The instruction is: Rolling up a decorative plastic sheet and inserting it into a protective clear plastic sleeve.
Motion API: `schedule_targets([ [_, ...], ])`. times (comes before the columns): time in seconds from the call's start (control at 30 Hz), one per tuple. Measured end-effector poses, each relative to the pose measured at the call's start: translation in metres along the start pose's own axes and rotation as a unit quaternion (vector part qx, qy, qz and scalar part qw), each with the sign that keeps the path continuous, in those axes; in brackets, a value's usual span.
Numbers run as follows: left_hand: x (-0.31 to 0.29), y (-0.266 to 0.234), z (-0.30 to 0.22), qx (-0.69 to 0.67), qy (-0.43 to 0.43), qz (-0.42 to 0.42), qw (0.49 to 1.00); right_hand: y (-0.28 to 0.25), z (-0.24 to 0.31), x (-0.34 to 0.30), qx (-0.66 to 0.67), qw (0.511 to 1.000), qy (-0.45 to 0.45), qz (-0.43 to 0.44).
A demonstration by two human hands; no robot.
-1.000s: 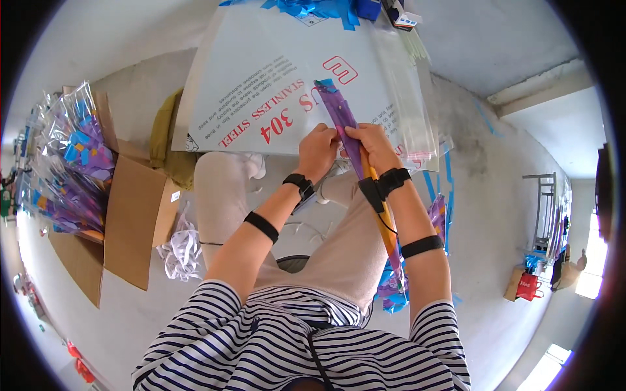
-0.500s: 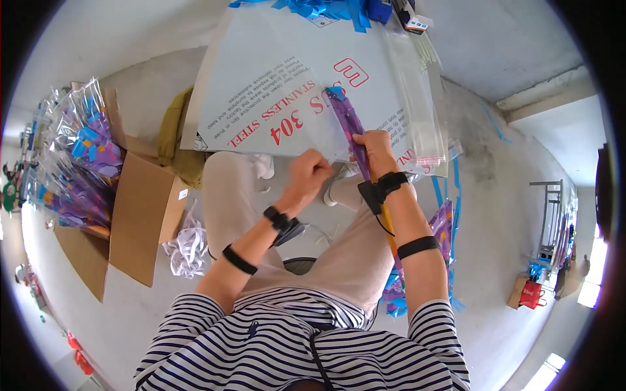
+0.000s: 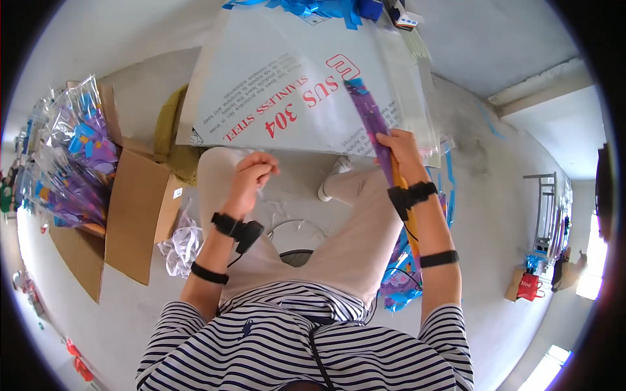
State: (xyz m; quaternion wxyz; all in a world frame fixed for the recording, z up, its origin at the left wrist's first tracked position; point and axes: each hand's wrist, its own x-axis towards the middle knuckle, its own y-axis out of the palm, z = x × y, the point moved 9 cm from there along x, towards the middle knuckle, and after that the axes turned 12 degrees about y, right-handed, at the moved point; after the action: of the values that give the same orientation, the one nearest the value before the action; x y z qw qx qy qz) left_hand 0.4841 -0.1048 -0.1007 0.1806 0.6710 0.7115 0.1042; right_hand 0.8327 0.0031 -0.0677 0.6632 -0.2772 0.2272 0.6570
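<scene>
My right hand (image 3: 402,154) is closed around a long, narrow folded bundle (image 3: 369,112), purple and printed, with a blue tip. The tip points away over the near part of the table, and the bundle's yellow-orange lower part runs back beneath my right forearm. Above my left thigh is my left hand (image 3: 250,180), fingers curled inward. A small whitish bit shows below those fingers, but what they hold, if anything, I cannot make out. In front of me a table (image 3: 254,78) is covered with printed protective film. Clear plastic sleeves (image 3: 412,98) lie along its right side.
Left stands an open cardboard box (image 3: 134,221) with several purple bundles in clear wrapping (image 3: 81,176). White strips (image 3: 182,247) lie on the floor beside it, near an olive cloth (image 3: 175,143). Blue ribbons (image 3: 306,8) sit at the table's far edge. More purple and blue bundles (image 3: 399,287) are by my right leg.
My left hand has pulled back to the left, away from the table's edge, its fingers loosening from a fist. My right hand has shifted slightly right with the purple bundle.
</scene>
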Motion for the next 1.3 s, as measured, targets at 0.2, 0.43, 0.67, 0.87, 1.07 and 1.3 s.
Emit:
schedule_targets([
  [0.2, 0.026, 0.098, 0.089, 0.005, -0.167, 0.077, 0.983, -0.051, -0.029, -0.052, 0.044, 0.998, 0.025, -0.024],
  [0.43, 0.022, 0.188, 0.119, -0.125, -0.258, 0.149, 0.946, -0.035, -0.029, -0.071, 0.089, 0.994, 0.004, 0.06],
  [0.67, 0.012, 0.2, 0.132, -0.161, -0.309, 0.115, 0.93, -0.046, -0.033, -0.084, 0.096, 0.994, -0.008, 0.06],
  [0.87, 0.032, 0.183, 0.119, -0.123, -0.227, 0.103, 0.961, -0.074, -0.037, -0.124, 0.077, 0.996, -0.026, 0.03],
  [1.07, 0.041, 0.154, 0.109, -0.089, -0.176, 0.009, 0.98, -0.088, -0.068, -0.179, 0.066, 0.998, 0.011, -0.01],
  [1.3, 0.046, 0.149, 0.106, -0.11, -0.162, -0.003, 0.981, -0.08, -0.133, -0.225, 0.022, 0.996, 0.072, -0.042],
])
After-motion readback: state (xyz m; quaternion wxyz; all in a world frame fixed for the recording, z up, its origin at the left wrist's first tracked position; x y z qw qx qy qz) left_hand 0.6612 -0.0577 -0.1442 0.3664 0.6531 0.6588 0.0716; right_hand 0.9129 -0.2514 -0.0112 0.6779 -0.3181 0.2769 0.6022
